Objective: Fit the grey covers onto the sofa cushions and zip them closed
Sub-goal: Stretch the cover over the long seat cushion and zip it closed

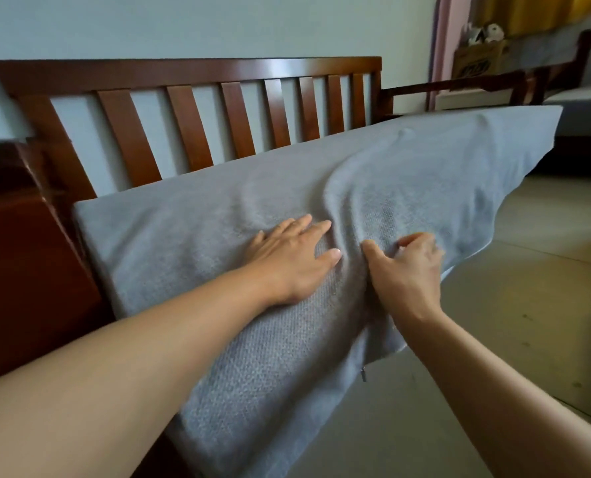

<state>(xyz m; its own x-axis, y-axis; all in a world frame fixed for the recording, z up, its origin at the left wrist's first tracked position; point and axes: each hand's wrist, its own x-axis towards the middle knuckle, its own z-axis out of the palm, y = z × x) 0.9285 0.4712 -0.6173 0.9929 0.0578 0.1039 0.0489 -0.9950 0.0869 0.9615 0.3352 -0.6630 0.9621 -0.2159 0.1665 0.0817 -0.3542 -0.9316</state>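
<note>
Grey cover [373,174] lies loose on the cushion [121,236] on the sofa [183,70]. Left hand [292,260] presses flat, fingers spread; right hand [408,267] pinches a fold. Fitting looks unfinished; the zip pull [363,375] hangs at the near edge, zipping likely left.

— How many hands on the fabric?
— Two: a left hand [292,260] and a right hand [408,267].
— And grey covers?
— One grey cover [408,174], with one zipper pull [363,374].
— Slats in the wooden backrest [183,69]?
— Eight upright ones.
— Boxes?
— One cardboard box [477,60].
</note>
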